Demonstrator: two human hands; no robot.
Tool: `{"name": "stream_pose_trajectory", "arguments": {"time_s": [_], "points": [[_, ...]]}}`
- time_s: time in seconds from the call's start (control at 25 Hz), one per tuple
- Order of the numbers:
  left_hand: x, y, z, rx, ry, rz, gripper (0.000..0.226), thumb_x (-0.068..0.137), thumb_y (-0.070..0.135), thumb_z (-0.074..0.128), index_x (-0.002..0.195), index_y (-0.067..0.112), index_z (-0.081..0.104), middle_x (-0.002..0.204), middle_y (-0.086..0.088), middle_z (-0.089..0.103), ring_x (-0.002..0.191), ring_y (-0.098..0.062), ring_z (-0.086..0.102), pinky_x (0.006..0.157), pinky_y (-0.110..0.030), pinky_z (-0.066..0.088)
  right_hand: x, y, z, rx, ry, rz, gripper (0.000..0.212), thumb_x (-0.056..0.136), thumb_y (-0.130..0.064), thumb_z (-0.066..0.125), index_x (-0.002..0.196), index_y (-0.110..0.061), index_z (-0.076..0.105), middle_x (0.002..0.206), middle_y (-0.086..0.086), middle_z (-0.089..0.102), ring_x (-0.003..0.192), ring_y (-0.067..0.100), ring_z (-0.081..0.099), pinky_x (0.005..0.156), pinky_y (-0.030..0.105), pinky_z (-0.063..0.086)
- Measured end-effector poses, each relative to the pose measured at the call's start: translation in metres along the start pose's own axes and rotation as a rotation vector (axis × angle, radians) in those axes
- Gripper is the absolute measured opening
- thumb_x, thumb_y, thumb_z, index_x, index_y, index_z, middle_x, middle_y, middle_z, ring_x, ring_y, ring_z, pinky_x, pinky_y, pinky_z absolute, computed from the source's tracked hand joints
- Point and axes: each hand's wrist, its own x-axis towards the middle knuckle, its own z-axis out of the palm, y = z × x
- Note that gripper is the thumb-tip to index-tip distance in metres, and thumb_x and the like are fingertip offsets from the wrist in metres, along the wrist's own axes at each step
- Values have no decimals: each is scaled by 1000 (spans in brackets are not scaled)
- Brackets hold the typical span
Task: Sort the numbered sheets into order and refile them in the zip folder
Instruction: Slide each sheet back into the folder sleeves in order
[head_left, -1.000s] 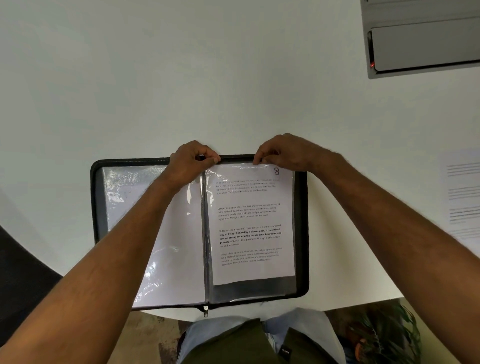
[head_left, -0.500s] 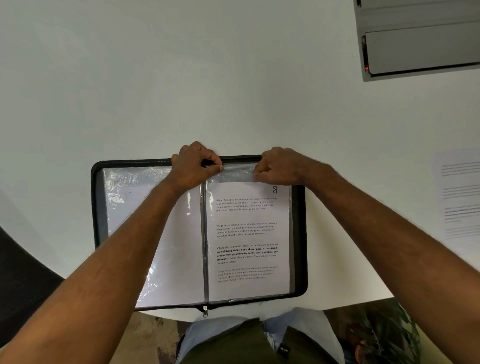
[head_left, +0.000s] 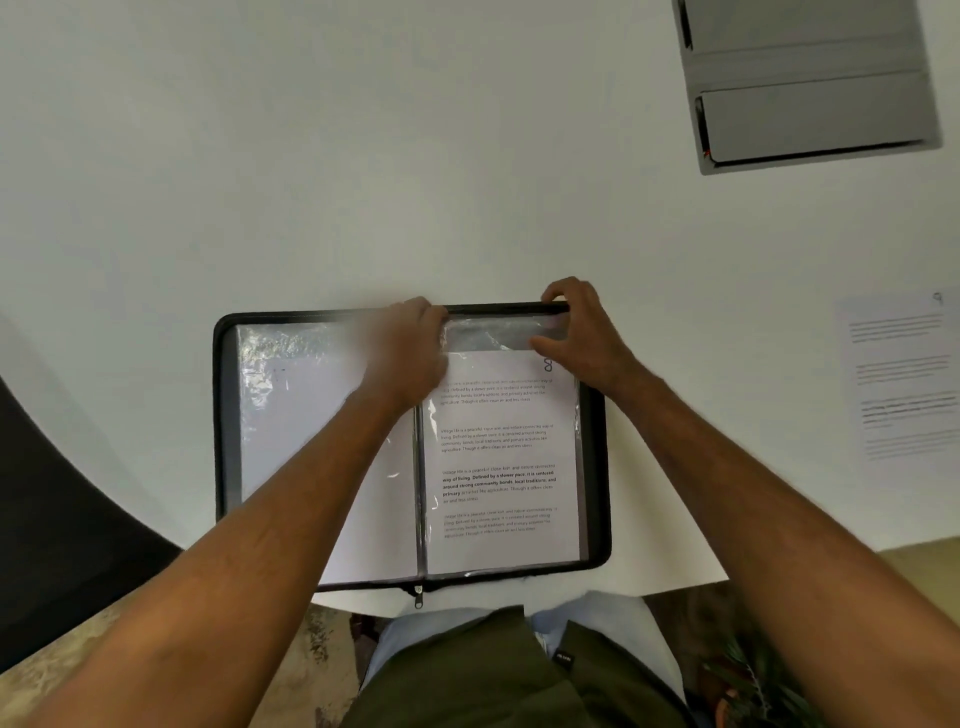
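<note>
A black zip folder (head_left: 222, 415) lies open on the white table in front of me. Its right clear sleeve (head_left: 493, 332) holds a printed sheet numbered 8 (head_left: 498, 467), which sits low in the sleeve with empty plastic above it. My left hand (head_left: 410, 348), blurred, grips the sleeve's top edge near the spine. My right hand (head_left: 582, 332) pinches the sleeve's top right corner, thumb by the sheet's upper edge. The left sleeve (head_left: 291, 415) shows the blank back of a sheet.
A loose printed sheet (head_left: 904, 374) lies on the table at the right edge. A grey closed laptop-like device (head_left: 810, 88) sits at the far right. The table's front edge runs just below the folder, with my lap and the floor beyond.
The sheet numbered 8 has slid down deeper into the right sleeve. My right hand moved right to the sleeve's top corner; my left hand stayed at the sleeve top near the spine.
</note>
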Motion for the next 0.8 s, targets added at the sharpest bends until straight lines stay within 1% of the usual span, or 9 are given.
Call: {"name": "stream_pose_trajectory", "arguments": {"time_s": [0.08,0.2,0.36,0.4,0.48,0.56,0.64,0.72,0.8], "points": [[-27,3,8,27,30,-34,77,78,24,71,149,15,41,153,-11,39,137,-34,34,106,-51,27,-22,2,7,171,87,121,67,80,-9,82,132,-23,42,130,0,46,103,13,59,85,14,49],[-73,9,20,51,-45,-28,83,84,33,69,155,12,31,160,-17,29,140,-36,29,106,-52,30,-57,10,19,244,126,230,75,83,-8,81,139,-22,34,125,0,54,101,10,63,78,13,53],[-131,15,29,-19,-168,-20,86,85,36,75,155,12,31,158,-16,31,137,-37,35,107,-55,38,-101,15,37,239,138,353,64,88,-11,76,137,-22,36,118,2,62,100,21,68,84,34,59],[-143,16,31,-30,-182,-22,86,83,35,77,153,12,33,156,-16,33,134,-37,38,105,-55,42,-110,14,40,232,129,390,59,90,-14,75,137,-21,39,119,2,63,99,20,67,84,34,58],[-159,13,36,-29,-210,-14,83,81,34,76,151,12,36,151,-15,39,129,-37,44,99,-55,48,-126,15,46,233,88,446,45,94,-20,71,133,-17,49,119,2,66,95,15,67,80,28,56],[-167,10,36,-76,-231,-23,76,84,35,73,149,15,41,148,-14,43,128,-38,47,100,-54,48,-139,15,48,334,-10,508,33,98,-24,67,129,-17,60,121,4,70,93,13,70,76,24,56],[-169,10,28,-265,-255,-87,60,91,34,69,145,15,49,145,-11,50,130,-33,49,107,-47,44,-151,7,48,496,-139,598,30,101,-28,65,129,-17,64,116,6,75,93,16,74,76,27,59],[-169,14,14,-521,-271,-221,47,97,29,68,139,12,58,136,-6,59,125,-26,55,108,-38,42,-160,-3,50,566,-198,630,34,101,-30,64,131,-15,66,105,3,78,92,18,76,77,28,60],[-170,15,-5,-764,-306,-349,37,101,32,63,133,14,64,125,1,63,119,-20,59,105,-36,45,-162,-17,54,650,-210,615,33,99,-30,66,127,-13,68,107,6,79,99,23,75,91,37,59]]}}
